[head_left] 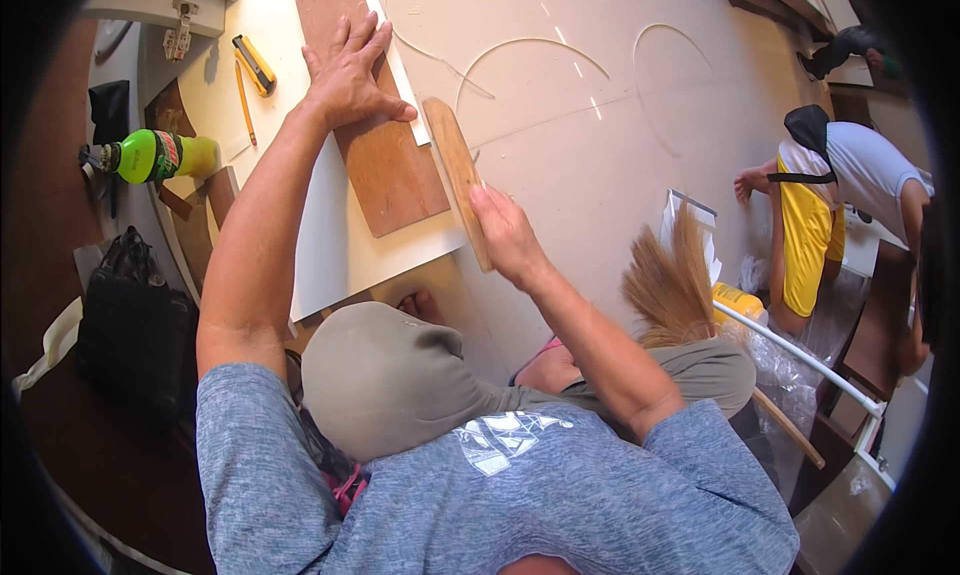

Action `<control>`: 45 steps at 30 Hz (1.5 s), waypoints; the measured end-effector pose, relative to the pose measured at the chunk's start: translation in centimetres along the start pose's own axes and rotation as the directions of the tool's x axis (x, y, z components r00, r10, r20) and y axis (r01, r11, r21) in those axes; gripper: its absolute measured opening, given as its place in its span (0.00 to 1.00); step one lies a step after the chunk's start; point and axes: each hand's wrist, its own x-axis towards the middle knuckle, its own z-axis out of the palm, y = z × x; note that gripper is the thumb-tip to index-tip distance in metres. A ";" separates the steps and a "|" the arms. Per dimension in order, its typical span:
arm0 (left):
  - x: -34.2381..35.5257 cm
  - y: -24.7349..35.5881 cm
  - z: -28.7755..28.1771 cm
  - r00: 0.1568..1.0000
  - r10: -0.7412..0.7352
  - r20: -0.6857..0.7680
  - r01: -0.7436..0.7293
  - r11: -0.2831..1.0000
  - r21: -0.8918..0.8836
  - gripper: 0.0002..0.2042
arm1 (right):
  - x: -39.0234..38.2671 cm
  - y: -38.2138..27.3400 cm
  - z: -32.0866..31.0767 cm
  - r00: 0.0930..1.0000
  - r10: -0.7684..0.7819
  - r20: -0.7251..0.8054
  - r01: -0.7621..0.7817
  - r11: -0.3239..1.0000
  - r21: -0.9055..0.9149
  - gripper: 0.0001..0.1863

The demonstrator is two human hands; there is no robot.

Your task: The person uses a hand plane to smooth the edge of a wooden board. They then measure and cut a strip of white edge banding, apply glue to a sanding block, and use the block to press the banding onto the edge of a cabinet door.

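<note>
My left hand [348, 83] lies with fingers spread on a brown wooden board [400, 187], its thumb reaching over a narrow white strip [404, 87] along the board's right edge. In my right hand [508, 237] is a long flat piece of wood [455, 160] with a rounded far end, gripped near its lower part. This piece stands beside the near end of the white strip; whether they touch I cannot tell. The brown board rests on a larger white panel [325, 260]. To the left on that panel lie a yellow utility knife [254, 66] and a pencil [246, 105].
A green-labelled bottle [150, 157] and a black bag [138, 325] are at the left. Thin white strips [540, 41] curl on the pale floor. At the right are a broom [668, 285], a white metal frame [800, 357], clear plastic and a bending person [870, 160] in yellow shorts.
</note>
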 end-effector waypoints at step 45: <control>-7.3 21.2 -33.5 0.853 0.025 0.522 0.520 -0.126 -0.844 0.18 | -11.7 -22.0 -20.6 0.961 0.261 -0.092 -0.239 0.950 0.203 0.26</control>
